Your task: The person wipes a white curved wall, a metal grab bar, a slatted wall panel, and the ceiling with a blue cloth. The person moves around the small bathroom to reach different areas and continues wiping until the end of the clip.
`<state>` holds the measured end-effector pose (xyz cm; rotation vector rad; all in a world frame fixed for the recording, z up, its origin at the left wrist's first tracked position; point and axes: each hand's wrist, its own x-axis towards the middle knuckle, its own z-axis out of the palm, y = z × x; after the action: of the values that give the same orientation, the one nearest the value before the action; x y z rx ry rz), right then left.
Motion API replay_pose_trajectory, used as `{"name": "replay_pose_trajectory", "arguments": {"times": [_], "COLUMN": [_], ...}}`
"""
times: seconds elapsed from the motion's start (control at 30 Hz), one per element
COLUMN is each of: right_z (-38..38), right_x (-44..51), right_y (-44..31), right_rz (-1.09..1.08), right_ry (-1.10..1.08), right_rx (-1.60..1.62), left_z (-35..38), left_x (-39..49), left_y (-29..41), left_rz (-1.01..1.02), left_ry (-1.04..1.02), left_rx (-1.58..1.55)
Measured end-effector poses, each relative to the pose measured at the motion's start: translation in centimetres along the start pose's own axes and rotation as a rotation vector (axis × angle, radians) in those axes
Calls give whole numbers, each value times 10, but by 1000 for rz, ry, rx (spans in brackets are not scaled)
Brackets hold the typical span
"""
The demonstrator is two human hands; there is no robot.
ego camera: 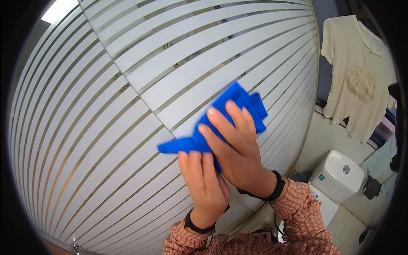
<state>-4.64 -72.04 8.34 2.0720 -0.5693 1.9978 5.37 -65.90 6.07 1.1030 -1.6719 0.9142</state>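
Observation:
A blue cloth (234, 95), bunched and folded, lies against a glass panel (191, 105) with frosted white stripes and clear gaps. My right hand (239, 153) is spread over the cloth, its fingers pressing it to the glass. Lower and to the left, my left hand (205, 185) has its fingertips on the cloth's bottom edge. One narrow end of the cloth sticks out leftward past the left fingertips. Black bands circle both wrists below patterned pink sleeves. The thumbs are largely hidden.
A thin seam (118, 67) runs diagonally across the panel. At the right, a cream short-sleeved top (357, 73) hangs above a white toilet cistern (338, 172). Pale tiles (347, 223) cover the floor there. A metal fitting (76, 247) shows at the panel's lower left.

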Motion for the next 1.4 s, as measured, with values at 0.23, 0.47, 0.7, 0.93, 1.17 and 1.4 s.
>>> {"name": "replay_pose_trajectory", "arguments": {"times": [0.23,0.47,0.7,0.93,1.17,1.4], "right_z": [1,-6,-11,-23,-7,35], "right_x": [9,-103,-194,-237,-216,-187], "right_y": [-5,-11,-16,-41,-102,-194], "right_rz": [-33,135,182,334,476,365], "right_ry": [-10,-70,-122,-247,-556,-688], "right_rx": [21,11,-79,39,436,863], "left_z": [2,16,10,-25,-109,-217], "left_x": [9,-95,-171,-187,-206,-241], "left_y": [0,10,12,6,-28,-23], "left_rz": [-27,-65,-62,-220,-791,-1154], "left_ry": [47,-221,-470,-689,-963,-335], "left_rx": [-180,-398,-370,-534,-701,-610]}}
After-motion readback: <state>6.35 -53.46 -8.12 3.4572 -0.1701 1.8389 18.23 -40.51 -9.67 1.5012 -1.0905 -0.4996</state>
